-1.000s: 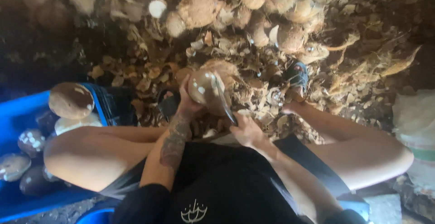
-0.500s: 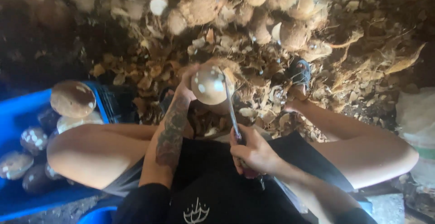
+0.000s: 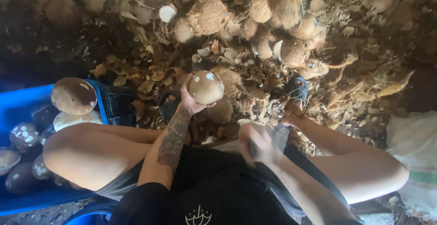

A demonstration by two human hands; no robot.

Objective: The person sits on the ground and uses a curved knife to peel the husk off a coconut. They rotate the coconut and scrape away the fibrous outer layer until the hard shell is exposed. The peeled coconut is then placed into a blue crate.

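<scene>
My left hand [image 3: 189, 99] grips a peeled, round brown coconut [image 3: 205, 87] with pale shaved patches, held out in front of my knees. My right hand [image 3: 256, 144] is blurred and pulled in close above my lap, closed around a handle; the tool's blade is lost in the blur. I sit with both bare knees spread, in a black shirt and shorts. My sandalled right foot [image 3: 296, 90] rests among the husks.
A blue tub [image 3: 20, 104] at the left holds several peeled coconuts [image 3: 73, 96]. Unhusked coconuts [image 3: 209, 15] and loose husk scraps [image 3: 150, 72] cover the ground ahead. A white sack [image 3: 416, 156] lies at the right.
My right hand with the knife has drawn back from the coconut toward my lap. My left hand has turned the coconut and keeps it raised.
</scene>
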